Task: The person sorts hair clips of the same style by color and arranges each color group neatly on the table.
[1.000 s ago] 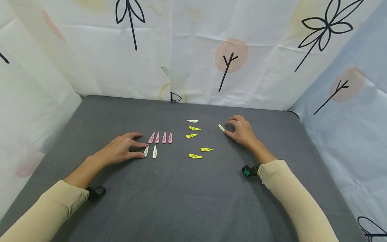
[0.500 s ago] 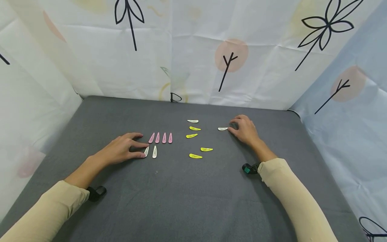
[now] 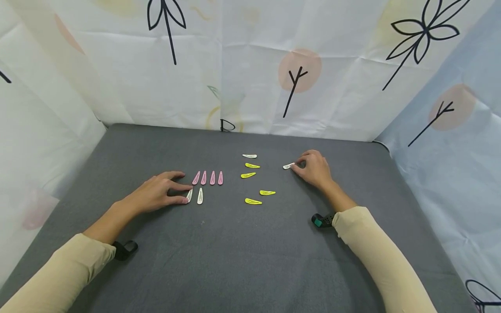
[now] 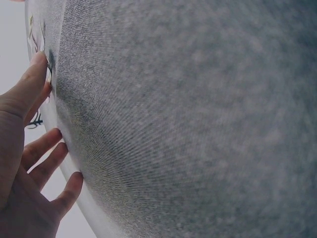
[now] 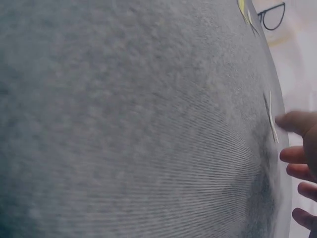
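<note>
My left hand (image 3: 161, 191) is at the left of the table, holding a white snap hair clip (image 3: 189, 195) between thumb and index finger, the other fingers spread. Right beside it lies a second white hair clip (image 3: 200, 196). Just behind them, a row of pink hair clips (image 3: 212, 178) points away from me. Farther right, my right hand (image 3: 313, 168) pinches the right end of another white hair clip (image 3: 288, 166) with thumb and index fingertips, close over the cloth. In the right wrist view this white clip (image 5: 272, 119) appears edge-on beside the thumb.
Between the hands lie several yellow hair clips (image 3: 253, 201), loosely placed, with one white hair clip (image 3: 249, 156) behind them. Grey cloth (image 3: 235, 261) covers the table. Patterned white curtains (image 3: 250, 65) close it in at the back and both sides.
The white clip at my right hand has turned from a diagonal to nearly level, then tilted slightly, as the right fingers shifted a little. My left hand has stayed still.
</note>
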A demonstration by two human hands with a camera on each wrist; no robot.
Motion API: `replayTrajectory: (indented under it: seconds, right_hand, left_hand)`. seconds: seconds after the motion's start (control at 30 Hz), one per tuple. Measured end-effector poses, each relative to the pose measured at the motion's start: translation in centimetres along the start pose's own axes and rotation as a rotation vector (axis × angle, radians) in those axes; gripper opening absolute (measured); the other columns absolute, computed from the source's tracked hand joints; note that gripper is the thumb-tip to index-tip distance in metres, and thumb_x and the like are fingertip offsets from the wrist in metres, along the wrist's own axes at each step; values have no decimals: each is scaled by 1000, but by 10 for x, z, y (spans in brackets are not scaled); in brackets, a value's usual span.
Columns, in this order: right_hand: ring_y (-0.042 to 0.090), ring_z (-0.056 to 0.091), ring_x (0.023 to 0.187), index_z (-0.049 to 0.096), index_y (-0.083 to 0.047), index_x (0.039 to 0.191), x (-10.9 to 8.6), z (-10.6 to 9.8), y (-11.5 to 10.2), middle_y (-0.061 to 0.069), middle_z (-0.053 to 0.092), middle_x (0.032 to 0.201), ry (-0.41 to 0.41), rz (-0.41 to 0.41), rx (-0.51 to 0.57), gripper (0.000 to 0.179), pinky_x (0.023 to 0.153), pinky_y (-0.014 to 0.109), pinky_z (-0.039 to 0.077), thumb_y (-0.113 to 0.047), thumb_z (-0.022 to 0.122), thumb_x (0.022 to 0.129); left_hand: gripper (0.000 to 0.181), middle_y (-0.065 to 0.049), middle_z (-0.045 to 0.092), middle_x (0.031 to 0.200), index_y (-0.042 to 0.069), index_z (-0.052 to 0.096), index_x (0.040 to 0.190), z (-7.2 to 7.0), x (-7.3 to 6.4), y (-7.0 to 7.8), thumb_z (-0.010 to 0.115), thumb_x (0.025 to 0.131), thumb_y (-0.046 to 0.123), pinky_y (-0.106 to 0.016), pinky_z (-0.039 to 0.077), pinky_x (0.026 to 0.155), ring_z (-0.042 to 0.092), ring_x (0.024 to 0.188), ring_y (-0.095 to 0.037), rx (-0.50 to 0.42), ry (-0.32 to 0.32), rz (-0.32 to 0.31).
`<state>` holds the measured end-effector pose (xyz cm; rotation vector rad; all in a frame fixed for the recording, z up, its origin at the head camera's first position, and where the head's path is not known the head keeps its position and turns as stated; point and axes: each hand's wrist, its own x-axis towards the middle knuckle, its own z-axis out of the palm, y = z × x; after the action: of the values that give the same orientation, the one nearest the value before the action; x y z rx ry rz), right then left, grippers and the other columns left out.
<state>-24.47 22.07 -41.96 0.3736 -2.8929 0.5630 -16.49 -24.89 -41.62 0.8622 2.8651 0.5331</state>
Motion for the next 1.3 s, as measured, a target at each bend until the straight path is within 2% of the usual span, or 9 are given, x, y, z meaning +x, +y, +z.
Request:
replayTrajectory:
  seconds: [0.2, 0.43, 0.5, 0.73, 1.07, 1.3]
  right_hand:
    - [37, 54, 117, 77, 1, 104, -3, 3, -7, 18, 66, 117, -34, 24, 2, 50, 97, 60, 39, -45, 77, 84]
    - [35, 56, 113, 77, 0, 106, -4, 8, -9, 18, 67, 116, 5, 43, -18, 52, 89, 55, 43, -47, 79, 83]
    - [35, 57, 110, 78, -1, 102, -4, 9, -10, 18, 68, 112, 27, 50, -33, 51, 86, 54, 44, -48, 79, 82]
    - [33, 59, 92, 76, -6, 73, -6, 15, -12, 13, 68, 89, 107, 78, -77, 47, 74, 51, 45, -53, 80, 77]
    - [36, 56, 112, 78, 1, 97, -5, 15, -15, 19, 68, 107, 62, 64, -41, 49, 86, 55, 44, -46, 80, 81]
    - [36, 52, 121, 75, 0, 110, -2, 11, -16, 18, 66, 118, 3, 43, -36, 53, 94, 58, 41, -45, 79, 83]
  left_hand:
    - [46, -23, 51, 142, 19, 71, 127, 1, 0, -1, 73, 89, 44, -70, 36, 96, 45, 131, -45, 0, -3, 0]
    - [45, -23, 52, 141, 19, 72, 126, 1, 1, -1, 74, 88, 43, -68, 37, 95, 46, 131, -44, -3, 8, 15]
    - [45, -22, 52, 141, 19, 72, 126, 1, 1, -1, 74, 88, 43, -68, 37, 95, 46, 131, -44, -1, 8, 15]
    - [44, -22, 52, 141, 20, 72, 126, 1, 2, -1, 74, 88, 44, -69, 37, 95, 46, 131, -44, 1, 7, 14]
    - [44, -22, 53, 141, 20, 72, 125, 1, 2, -1, 75, 88, 43, -68, 38, 95, 47, 130, -44, 4, 6, 10]
    - [44, -22, 53, 141, 19, 72, 125, 0, 2, 0, 75, 88, 42, -68, 38, 96, 47, 130, -45, 2, 4, 9]
